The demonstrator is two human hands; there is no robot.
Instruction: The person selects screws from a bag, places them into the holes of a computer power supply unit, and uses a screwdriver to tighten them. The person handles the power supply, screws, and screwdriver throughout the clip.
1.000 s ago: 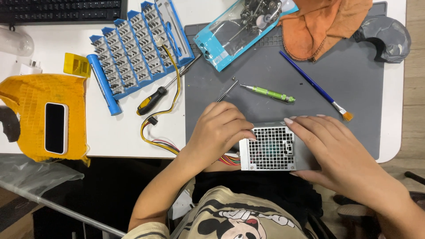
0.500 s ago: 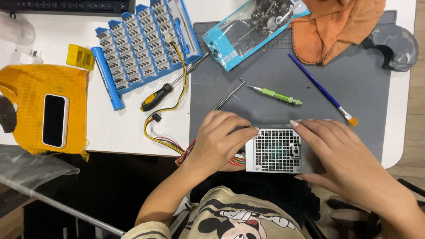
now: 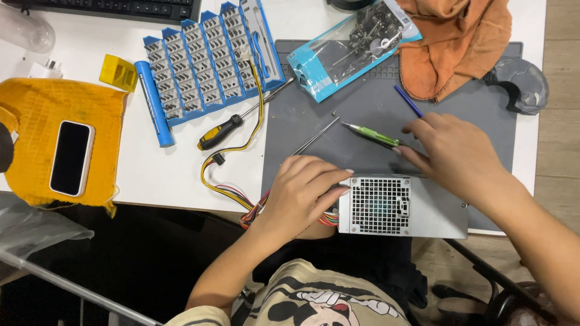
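While left hand (image 3: 305, 193) stayed pressed, fingers spread, on metal box (image 3: 402, 206), right hand (image 3: 456, 157) lifted off, open, over green pen (image 3: 371, 134); grey mat (image 3: 362, 157) above box bare.

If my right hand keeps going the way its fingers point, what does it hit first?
Most likely the green pen-like tool: the right hand points left across the grey mat, its fingertips right at the tool's near end. Height above the mat is unclear.
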